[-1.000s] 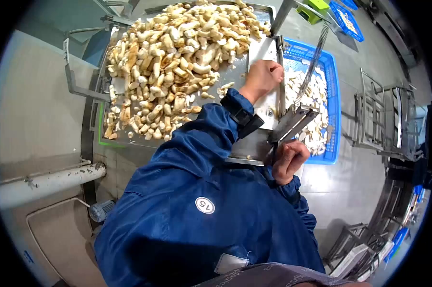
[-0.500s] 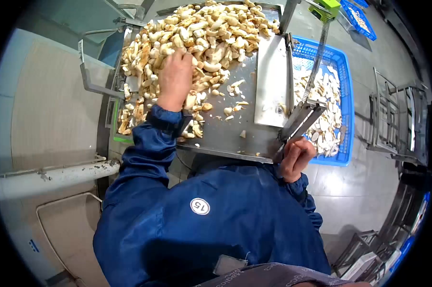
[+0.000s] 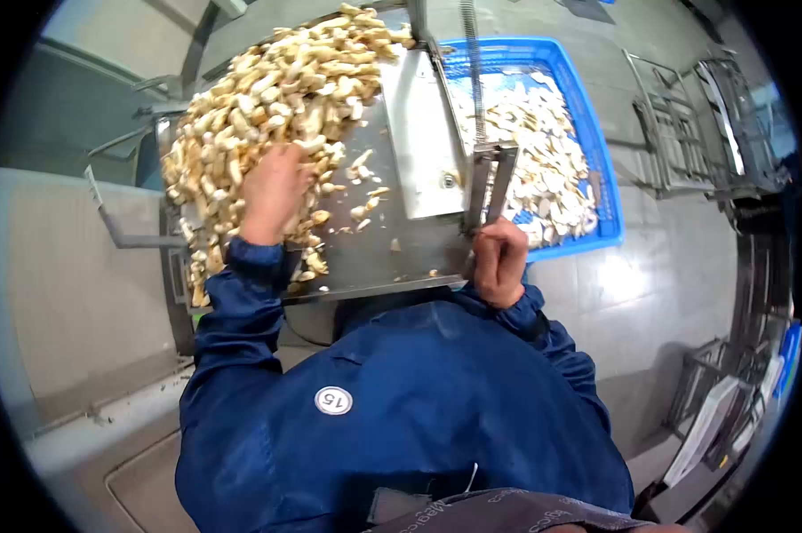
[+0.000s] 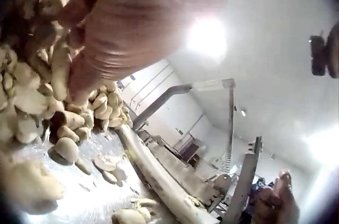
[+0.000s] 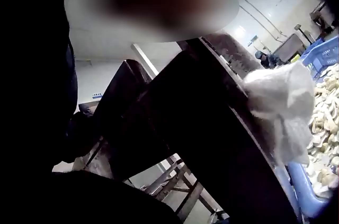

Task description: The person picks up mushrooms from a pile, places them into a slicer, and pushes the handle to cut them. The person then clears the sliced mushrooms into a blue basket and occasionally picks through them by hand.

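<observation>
A large heap of whole, pale-brown mushrooms [image 3: 267, 98] covers the left of a metal table [image 3: 356, 258]. My left hand [image 3: 275, 191] reaches into the heap's near side, fingers bent down among the mushrooms. In the left wrist view the thumb [image 4: 85, 78] lies against a mushroom [image 4: 61, 73]; I cannot tell whether the fingers grip it. At the table's front right corner, my right hand [image 3: 500, 262] curls round the near end of a metal lever [image 3: 491, 182]. Beside the lever stands a pale metal plate [image 3: 423, 133]. The right wrist view is mostly dark.
Right of the plate, a blue basket [image 3: 610, 209] holds white mushroom slices [image 3: 543, 151]. A coil spring [image 3: 474, 80] rises above the lever. A few loose pieces [image 3: 363, 209] lie on the table. Metal racks [image 3: 676, 133] stand on the floor at right.
My left hand went from the pale plate to the heap, then shifted nearer my body within it. The right hand stays at the lever. The head view has turned, shifting the scene leftward.
</observation>
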Motion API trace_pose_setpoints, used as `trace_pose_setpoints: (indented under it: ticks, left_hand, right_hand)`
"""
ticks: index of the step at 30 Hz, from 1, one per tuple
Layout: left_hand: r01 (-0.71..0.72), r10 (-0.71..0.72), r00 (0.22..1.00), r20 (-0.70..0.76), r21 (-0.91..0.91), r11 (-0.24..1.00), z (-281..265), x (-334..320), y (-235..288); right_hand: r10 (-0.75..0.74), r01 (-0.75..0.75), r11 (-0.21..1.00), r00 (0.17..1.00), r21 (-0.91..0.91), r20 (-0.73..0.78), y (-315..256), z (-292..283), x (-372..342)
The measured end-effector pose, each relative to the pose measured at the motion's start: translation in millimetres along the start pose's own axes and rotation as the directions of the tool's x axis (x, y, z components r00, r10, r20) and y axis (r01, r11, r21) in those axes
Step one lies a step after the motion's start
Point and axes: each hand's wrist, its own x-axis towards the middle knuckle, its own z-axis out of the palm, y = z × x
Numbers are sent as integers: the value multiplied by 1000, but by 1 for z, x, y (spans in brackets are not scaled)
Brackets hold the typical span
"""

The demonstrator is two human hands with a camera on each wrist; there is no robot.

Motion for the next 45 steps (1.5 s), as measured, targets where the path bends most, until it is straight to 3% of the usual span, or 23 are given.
trace_pose_setpoints:
  ticks: [2, 3, 4, 7, 8, 11, 12, 15, 19, 20, 23, 25, 27, 28, 29, 33, 35, 36, 37, 39, 40, 45]
  left_hand:
    - [-28, 27, 999, 23, 9, 1000, -2, -3, 8]
    - [-32, 33, 999, 32, -26, 999, -2, -4, 12]
    - [-100, 99, 995, -14, -55, 993, -12, -10, 19]
    - [-153, 140, 984, 109, 122, 981, -8, -14, 12]
    - [-188, 184, 981, 60, 70, 980, -6, -15, 6]
    - [91, -96, 989, 113, 44, 995, -22, -15, 4]
    - [-8, 10, 999, -30, 79, 997, -24, -20, -6]
    - [16, -35, 991, 128, 152, 988, -26, -24, -11]
    - [-55, 55, 998, -7, 29, 998, -32, -22, 5]
    - [-140, 140, 989, -49, -1, 990, -21, -19, 2]
    - [-243, 246, 969, 10, 213, 946, -3, -8, -4]
    - [-227, 235, 968, -90, 91, 970, -7, -2, 3]
    - [-253, 224, 956, -188, -151, 956, 1, 14, 8]
    - [-151, 122, 987, -107, -328, 932, -3, 22, 25]
    - [-34, 32, 999, -11, -487, 873, -7, 30, 48]
    - [73, -28, 997, 68, -865, 497, 50, 79, 106]
    - [-84, -39, 982, -184, -616, 783, 82, 101, 129]
    - [-62, -89, 977, -193, -661, 748, 87, 106, 138]
    - [-152, -98, 935, -341, -636, 757, 92, 108, 144]
    - [103, -134, 990, 44, -875, 472, 87, 108, 147]
    - [93, -160, 987, 33, -918, 386, 97, 108, 146]
    - [45, -124, 992, -4, -918, 394, 110, 116, 137]
  right_hand:
    - [-9, 9, 1000, 1000, 1, 19, 5, -3, -3]
    - [64, -67, 995, 997, 75, 43, 2, -4, -5]
    - [45, -47, 997, 998, 63, 35, 2, -3, -5]
    - [22, -23, 999, 999, 32, 33, 0, -2, -1]
    - [20, -21, 999, 999, 25, 34, 0, -2, -1]
    - [8, -8, 1000, 999, -4, 31, 3, -3, -3]
    - [5, -5, 1000, 1000, 0, 27, 2, -3, -3]
    - [-28, 28, 1000, 999, -3, 29, 3, -2, -1]
    - [-5, 4, 1000, 1000, 13, 26, 1, -2, -2]
    - [11, -12, 1000, 999, 19, 47, 4, -4, -4]
    - [29, -30, 999, 999, 29, 20, 2, -2, -4]
    - [7, -7, 1000, 1000, 15, 22, 1, -1, -2]
    - [21, -21, 1000, 999, -5, 44, -1, -3, -2]
    - [28, -27, 1000, 999, -12, 43, 1, -3, -3]
    - [47, -47, 999, 998, -2, 42, 0, -4, -3]
    - [41, -41, 999, 998, -8, 39, -3, -1, -1]
    - [47, -47, 999, 999, 2, 19, 2, -3, -5]
    - [18, -15, 997, 999, -80, 44, 1, -4, -3]
    - [45, -44, 999, 998, -22, 40, -4, -3, -1]
    - [38, -36, 998, 998, -53, 44, -7, -3, 0]
    - [25, -24, 999, 999, -25, 29, -1, -2, -3]
    - [75, -75, 997, 996, 14, 45, -19, -2, 20]
